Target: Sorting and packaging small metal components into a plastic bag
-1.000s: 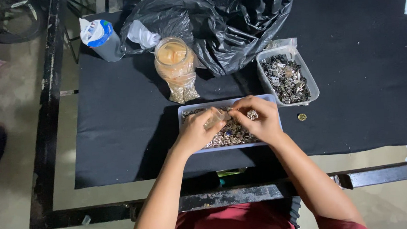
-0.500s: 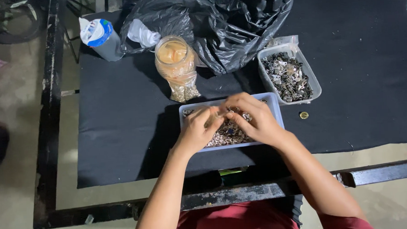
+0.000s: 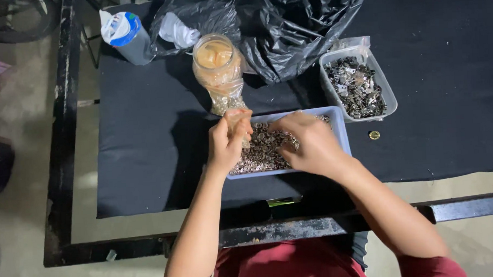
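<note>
Most of the worktop is covered by a black cloth. A crumpled black plastic bag lies at the far edge, partly over the clear jar, which is tipped on its side beside it. A blue-capped white container sits at the far left corner. A blue tray of small metal rings is set near the front edge; a smaller clear tub of dark metal parts is placed just behind it to the right. The left hand is closed around a small clear bag, held over the tray's left end. The right hand is laid palm-down in the rings, fingers curled; whether anything is pinched cannot be told. One small gold piece lies alone on the cloth, just right of the tray.
</note>
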